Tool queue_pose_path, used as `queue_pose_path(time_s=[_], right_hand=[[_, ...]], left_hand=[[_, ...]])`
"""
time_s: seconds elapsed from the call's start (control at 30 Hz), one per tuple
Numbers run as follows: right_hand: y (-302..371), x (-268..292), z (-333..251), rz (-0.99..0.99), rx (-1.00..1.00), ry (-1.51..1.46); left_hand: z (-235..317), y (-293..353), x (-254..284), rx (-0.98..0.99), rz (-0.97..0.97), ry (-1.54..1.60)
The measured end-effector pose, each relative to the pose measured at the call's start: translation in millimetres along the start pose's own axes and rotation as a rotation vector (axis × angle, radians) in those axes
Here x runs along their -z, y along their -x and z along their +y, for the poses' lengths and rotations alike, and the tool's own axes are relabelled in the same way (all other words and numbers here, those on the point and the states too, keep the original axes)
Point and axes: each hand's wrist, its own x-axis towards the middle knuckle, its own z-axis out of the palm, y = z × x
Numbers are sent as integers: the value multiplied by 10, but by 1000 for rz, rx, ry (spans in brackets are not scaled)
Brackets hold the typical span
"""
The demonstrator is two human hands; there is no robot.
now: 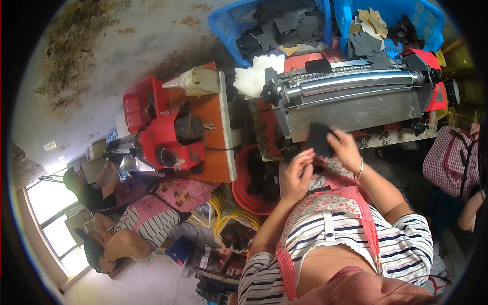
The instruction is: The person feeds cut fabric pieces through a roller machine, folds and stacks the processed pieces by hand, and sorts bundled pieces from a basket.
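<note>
My right hand (347, 152) pinches a flat black piece (319, 139), sheet-like, at its right edge. Close to the lower left edge of that piece is my left hand (298, 175), fingers stretched and the thumb apart; I cannot tell whether the fingertips touch it. Both hands are just in front of the bare metal plate (356, 114) of a machine with shiny rollers (356, 84) and a red end housing (428, 76). Whether the black piece touches the plate's lower edge is unclear.
Behind the machine stand a blue basket (218, 28) of dark flat pieces and another blue basket (432, 23) with tan and dark ones. A red tub (241, 188) sits left of my arms. An orange table (216, 137) bears a red machine (157, 142). Other people sit nearby.
</note>
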Motion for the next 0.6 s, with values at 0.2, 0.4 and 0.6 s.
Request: queue_pose_path(time_s=[0.2, 0.4, 0.6], right_hand=[[-573, 8, -180, 324, -33, -1028], [125, 138, 740, 4, 86, 521], [-229, 361, 1655, -68, 529, 1184]], left_hand=[[-1248, 93, 618, 313, 174, -692], [-1407, -39, 482, 241, 213, -1044], [-1341, 141, 239, 164, -8, -1028]])
